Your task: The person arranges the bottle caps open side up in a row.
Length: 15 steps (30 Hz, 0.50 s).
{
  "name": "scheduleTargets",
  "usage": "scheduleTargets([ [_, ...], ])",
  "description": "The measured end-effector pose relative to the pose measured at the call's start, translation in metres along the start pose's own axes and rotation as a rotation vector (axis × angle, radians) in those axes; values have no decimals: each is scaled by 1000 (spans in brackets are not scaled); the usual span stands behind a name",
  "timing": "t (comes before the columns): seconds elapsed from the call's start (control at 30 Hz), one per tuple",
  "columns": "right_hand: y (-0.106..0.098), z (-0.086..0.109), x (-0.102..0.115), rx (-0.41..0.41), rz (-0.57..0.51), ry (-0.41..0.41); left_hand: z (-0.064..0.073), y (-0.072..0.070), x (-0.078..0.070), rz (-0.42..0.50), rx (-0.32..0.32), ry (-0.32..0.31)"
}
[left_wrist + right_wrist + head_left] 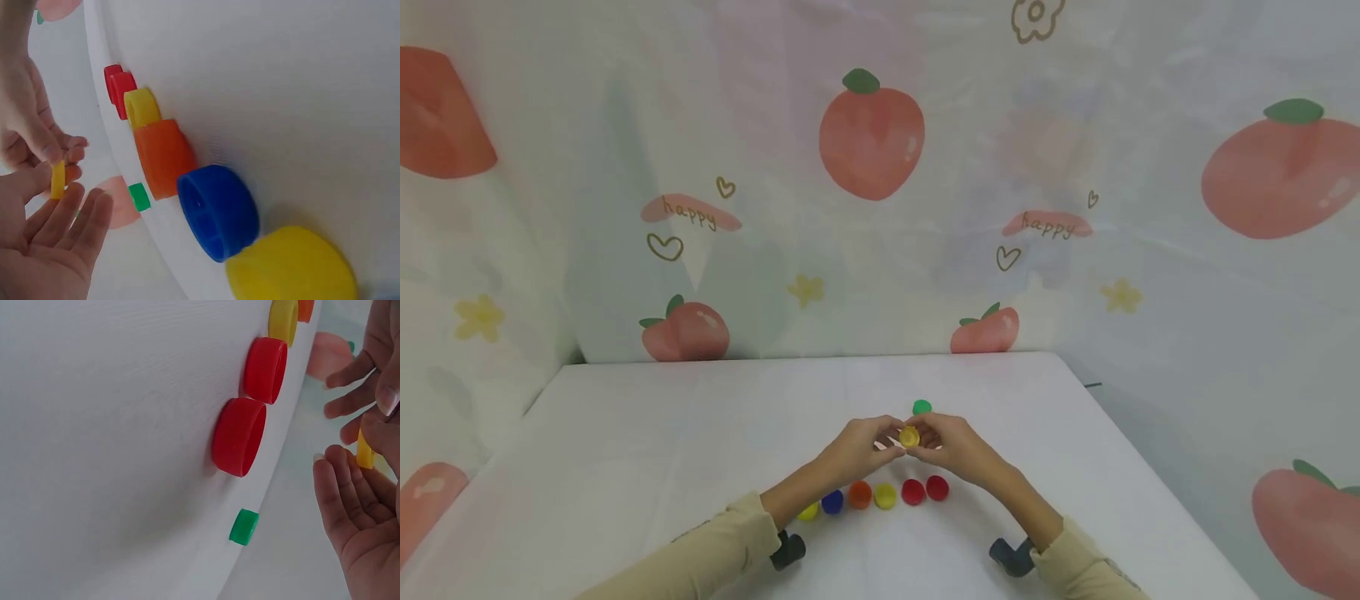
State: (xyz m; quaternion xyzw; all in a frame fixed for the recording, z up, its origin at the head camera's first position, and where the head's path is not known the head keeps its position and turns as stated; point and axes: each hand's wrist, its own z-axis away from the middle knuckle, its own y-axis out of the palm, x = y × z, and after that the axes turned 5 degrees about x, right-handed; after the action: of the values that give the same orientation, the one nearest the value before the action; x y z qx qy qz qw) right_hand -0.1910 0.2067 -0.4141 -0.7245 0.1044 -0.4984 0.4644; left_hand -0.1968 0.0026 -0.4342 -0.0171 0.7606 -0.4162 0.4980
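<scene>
Over the table, a small yellow bottle cap (909,437) is raised between the two hands, its round face turned toward the head camera. The left hand (871,440) pinches its edge with thumb and index finger, while its other fingers (94,219) extend loosely. From the other side the right hand (946,438) pinches the cap too, thumb against it in the right wrist view. Behind the hands lies a green cap (922,407). Nearer the body is a row: a yellow cap (807,511), blue cap (832,502), orange cap (860,495), yellow cap (885,497) and two red caps (913,492).
A white cloth covers the table (662,450). Dark cylindrical pieces (788,551) show beside both sleeves. A printed curtain (872,250) with peaches hangs behind the table and along its sides.
</scene>
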Motion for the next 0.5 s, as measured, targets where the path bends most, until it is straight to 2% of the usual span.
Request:
scheduleTargets([
  [0.27, -4, 10, -3, 53, -2, 51, -4, 1, -6, -20, 126, -51],
  [0.5, -6, 19, -11, 72, 42, 89, -3, 2, -10, -25, 164, -65],
])
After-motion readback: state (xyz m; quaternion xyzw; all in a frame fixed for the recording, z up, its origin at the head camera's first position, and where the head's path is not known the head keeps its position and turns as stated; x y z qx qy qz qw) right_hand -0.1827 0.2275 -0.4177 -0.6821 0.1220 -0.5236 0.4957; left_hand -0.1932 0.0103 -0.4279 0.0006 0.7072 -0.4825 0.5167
